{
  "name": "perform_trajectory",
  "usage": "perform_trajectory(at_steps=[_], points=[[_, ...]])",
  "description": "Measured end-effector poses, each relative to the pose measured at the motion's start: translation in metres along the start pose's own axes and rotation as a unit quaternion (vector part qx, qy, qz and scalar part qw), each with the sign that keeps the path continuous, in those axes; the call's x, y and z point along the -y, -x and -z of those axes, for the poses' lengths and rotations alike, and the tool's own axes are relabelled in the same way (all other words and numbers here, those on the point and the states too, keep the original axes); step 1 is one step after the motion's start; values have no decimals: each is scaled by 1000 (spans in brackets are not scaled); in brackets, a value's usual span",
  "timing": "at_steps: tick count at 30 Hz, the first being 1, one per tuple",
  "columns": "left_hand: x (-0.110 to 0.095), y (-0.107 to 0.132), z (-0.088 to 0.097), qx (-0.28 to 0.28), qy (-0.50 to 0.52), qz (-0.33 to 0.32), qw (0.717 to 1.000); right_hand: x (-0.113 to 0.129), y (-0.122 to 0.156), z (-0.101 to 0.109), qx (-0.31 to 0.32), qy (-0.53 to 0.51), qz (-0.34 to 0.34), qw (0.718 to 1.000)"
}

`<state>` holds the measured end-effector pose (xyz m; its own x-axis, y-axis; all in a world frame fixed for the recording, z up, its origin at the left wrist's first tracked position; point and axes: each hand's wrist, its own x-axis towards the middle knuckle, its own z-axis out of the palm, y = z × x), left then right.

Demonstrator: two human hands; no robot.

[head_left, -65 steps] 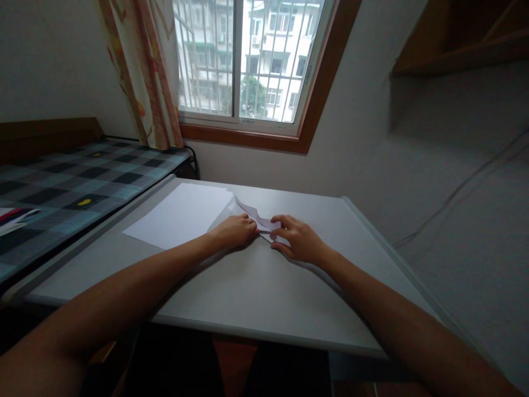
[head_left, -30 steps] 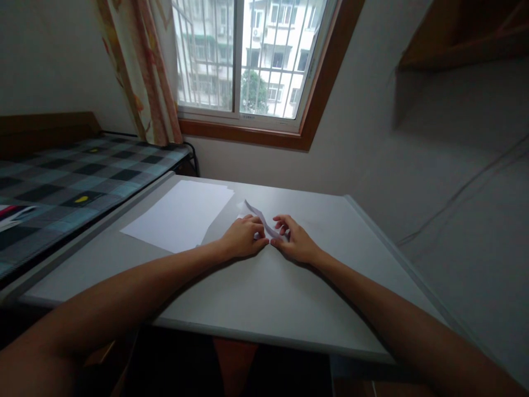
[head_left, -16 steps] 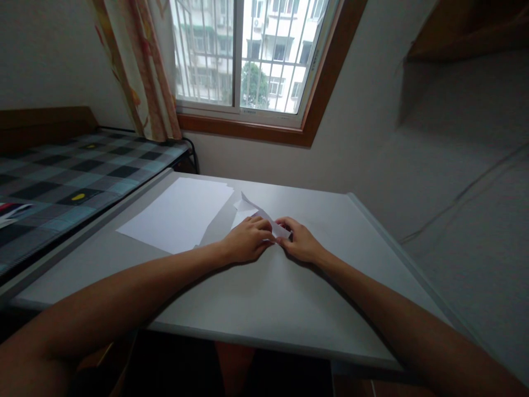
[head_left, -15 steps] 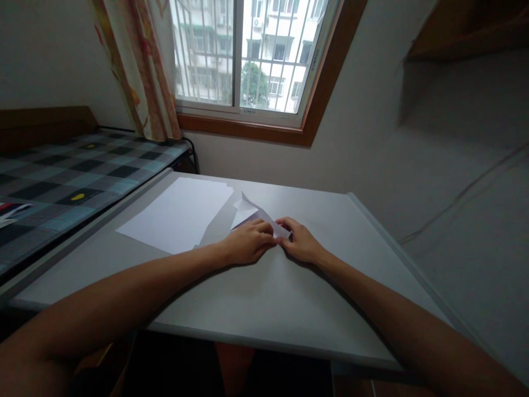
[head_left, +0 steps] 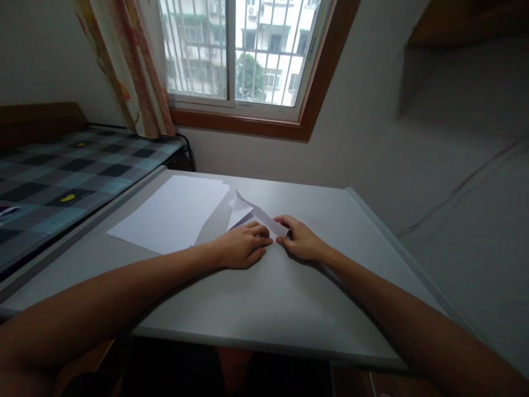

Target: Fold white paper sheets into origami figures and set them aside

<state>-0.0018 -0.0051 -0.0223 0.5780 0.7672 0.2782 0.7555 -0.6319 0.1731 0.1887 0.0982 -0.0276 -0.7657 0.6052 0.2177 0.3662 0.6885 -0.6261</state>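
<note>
Folded paper: a white folded sheet is located at the middle of the white table, between and just beyond the two hands; one pointed corner is directed toward the window, and a long edge is seen raised along its right side.
Left hand: the left hand is laid palm down over the near side of the folded sheet, which is partly covered by it; the thumb is held slightly apart from the forefinger. Whether the paper is pinched under the fingers cannot be told.
Right hand: by the right hand the right-hand end of the folded sheet is held, clamped between thumb and fingers.
Paper stack: loose white sheets are laid flat to the left of the folded sheet, apart from it, their edges not quite aligned.
Bed: a checked cover is noted beyond the table's left edge.
Window side: a patterned curtain is hung at the window's left.
Right wall: a wooden shelf is mounted high up.
</note>
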Motion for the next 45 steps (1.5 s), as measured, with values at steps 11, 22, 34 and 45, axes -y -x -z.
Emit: perform_trajectory(at_steps=[11, 22, 34, 45], points=[[-2, -1, -1, -4, 4, 0, 1000, 6, 1, 3, 4, 32, 14, 999], [18, 9, 14, -169, -73, 185, 965, 8, 8, 1, -6, 34, -10, 999], [19, 2, -9, -82, -78, 208, 972, 23, 15, -6, -17, 49, 9, 999], [27, 1, -2, -60, -20, 102, 993, 21, 12, -4, -77, 90, 66, 991]])
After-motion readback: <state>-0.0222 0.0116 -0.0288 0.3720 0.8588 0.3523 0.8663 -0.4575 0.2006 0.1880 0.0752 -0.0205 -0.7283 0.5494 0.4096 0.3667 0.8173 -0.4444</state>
